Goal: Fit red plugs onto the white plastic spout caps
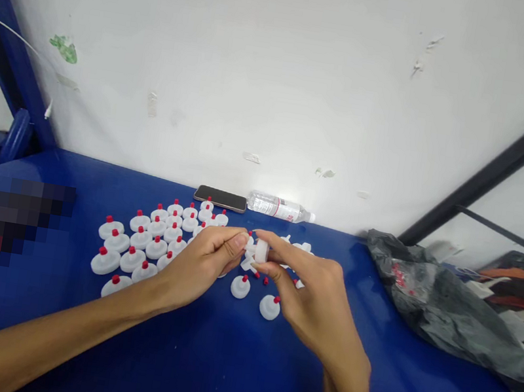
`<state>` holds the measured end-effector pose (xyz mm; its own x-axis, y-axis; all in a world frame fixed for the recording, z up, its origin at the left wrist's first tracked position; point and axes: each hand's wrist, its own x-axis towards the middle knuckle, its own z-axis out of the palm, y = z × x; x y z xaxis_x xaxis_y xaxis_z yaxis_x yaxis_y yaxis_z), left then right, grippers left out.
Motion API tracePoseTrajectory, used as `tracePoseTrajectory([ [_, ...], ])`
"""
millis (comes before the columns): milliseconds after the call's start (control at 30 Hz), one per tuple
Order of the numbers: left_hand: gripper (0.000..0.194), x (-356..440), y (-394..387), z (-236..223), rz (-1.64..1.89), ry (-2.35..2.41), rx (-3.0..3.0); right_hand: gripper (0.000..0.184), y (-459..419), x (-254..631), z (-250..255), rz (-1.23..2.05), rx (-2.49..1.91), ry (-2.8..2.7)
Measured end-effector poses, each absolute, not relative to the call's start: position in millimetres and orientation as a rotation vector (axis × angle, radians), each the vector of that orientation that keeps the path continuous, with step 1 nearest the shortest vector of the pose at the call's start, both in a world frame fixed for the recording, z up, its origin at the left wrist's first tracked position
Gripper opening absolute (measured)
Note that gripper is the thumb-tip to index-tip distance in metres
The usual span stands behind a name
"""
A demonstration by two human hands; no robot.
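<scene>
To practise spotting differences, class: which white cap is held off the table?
The white cap between the two hands: right hand at its broad rim, left hand at its narrow end. The other caps rest on the blue table.

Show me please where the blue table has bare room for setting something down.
Bare table shows between the forearms, nearer than the two white pieces there, and between the right hand and grey bag. Crowded: red-tipped pieces beside the left hand, white parts beyond the right.

Head camera: worn high, facing forward and down
Counter: near, seen from above
Wall: straight ahead, farther off
</scene>
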<state>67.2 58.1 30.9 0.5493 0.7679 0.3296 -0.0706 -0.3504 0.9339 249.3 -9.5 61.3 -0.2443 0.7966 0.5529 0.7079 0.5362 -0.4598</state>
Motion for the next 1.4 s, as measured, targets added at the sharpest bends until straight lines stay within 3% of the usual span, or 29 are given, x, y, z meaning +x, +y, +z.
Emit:
tracePoseTrajectory([
  [433, 0.05, 77.1, 60.6, 20.6, 1.038, 0.719, 1.732, 0.039, -5.7, 247.1, 62.7, 0.236, -1.252, -2.009],
  [667, 0.051, 70.9, 67.8, 33.6, 1.001, 0.815, 2.032, 0.031, -4.5, 251.7, 63.8, 0.251, -1.316, -1.987],
  [767, 0.045, 63.8, 78.2, 32.6, 0.977, 1.006, 2.321, 0.034, -2.5, 257.0, 61.1, 0.126, -1.439, -1.963],
  [967, 0.026, 54.1, 97.7, 15.7, 0.901, 1.274, 2.694, 0.021, 0.5, 273.8, 63.7, -0.15, -1.525, -1.781],
  [1400, 0.034, 52.3, 104.1, 8.1, 0.74, 1.138, 2.726, 0.022, 0.5, 279.8, 64.6, -0.077, -1.616, -1.727],
])
